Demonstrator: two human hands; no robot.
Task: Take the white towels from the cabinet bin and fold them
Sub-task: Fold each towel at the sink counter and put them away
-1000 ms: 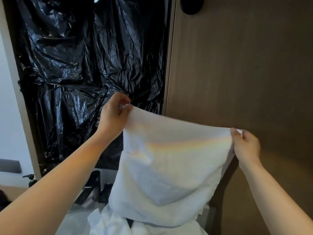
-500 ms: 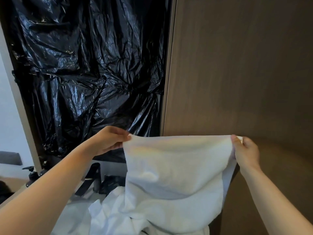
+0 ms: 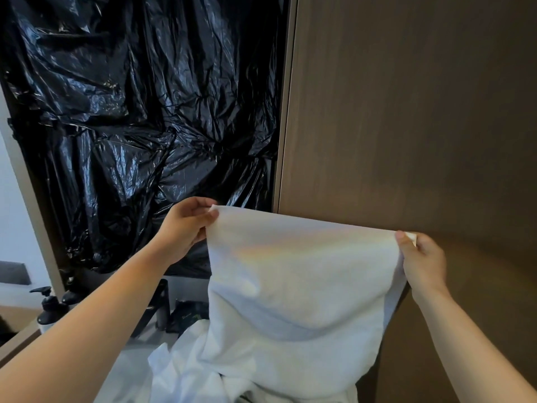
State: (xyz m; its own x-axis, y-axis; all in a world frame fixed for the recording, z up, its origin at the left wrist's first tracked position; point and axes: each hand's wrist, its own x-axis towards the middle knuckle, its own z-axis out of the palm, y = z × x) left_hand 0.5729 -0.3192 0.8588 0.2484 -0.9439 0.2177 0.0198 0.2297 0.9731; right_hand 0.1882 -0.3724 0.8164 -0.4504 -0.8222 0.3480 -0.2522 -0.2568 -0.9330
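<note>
Pinching its top corners, left hand [image 3: 186, 228] and right hand [image 3: 422, 258] hold the plain white towel [image 3: 296, 286] spread, hanging.

Raised left hand [image 3: 186, 228], right hand [image 3: 424, 261]: pinch grips.

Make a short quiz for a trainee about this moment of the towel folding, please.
1. True or false: the left hand and the right hand each pinch an upper corner of the white towel.
2. What is behind the left hand? A) a black plastic sheet B) a mirror C) an open window
3. Fill in the missing word: the dark pump bottle stands at the lower ____ edge of the view.

Key: 1 true; 2 A; 3 left.
</note>
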